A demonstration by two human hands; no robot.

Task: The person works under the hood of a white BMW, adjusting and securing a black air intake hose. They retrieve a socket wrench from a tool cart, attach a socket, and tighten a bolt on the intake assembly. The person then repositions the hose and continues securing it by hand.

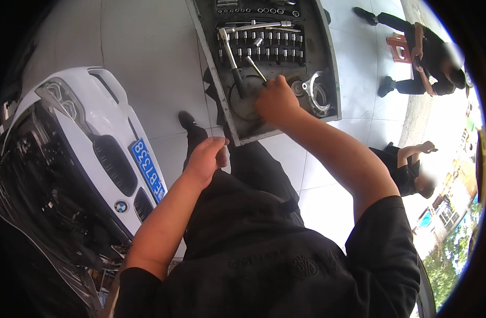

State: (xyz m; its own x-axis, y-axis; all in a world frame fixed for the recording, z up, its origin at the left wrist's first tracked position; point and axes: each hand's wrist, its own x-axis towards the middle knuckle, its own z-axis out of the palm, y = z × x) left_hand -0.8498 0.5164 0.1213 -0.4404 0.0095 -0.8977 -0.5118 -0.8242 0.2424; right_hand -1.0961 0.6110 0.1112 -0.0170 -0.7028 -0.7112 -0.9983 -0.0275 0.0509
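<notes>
Although the right hand [277, 102] is wrapped around a slim metal-shafted tool [255, 68], it is not yet clear of the tool tray [335, 79], upper centre; mid-frame, the left hand [204, 160] hangs half-curled, apparently empty. Sockets [268, 51] stand racked.

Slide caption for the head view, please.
Right hand gripping a slim tool over a grey tray of sockets, left hand near its edge, white car at left.

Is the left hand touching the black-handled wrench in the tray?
Apart. In the head view, part of the tray shows plainly between the left hand and the black-handled wrench.
</notes>
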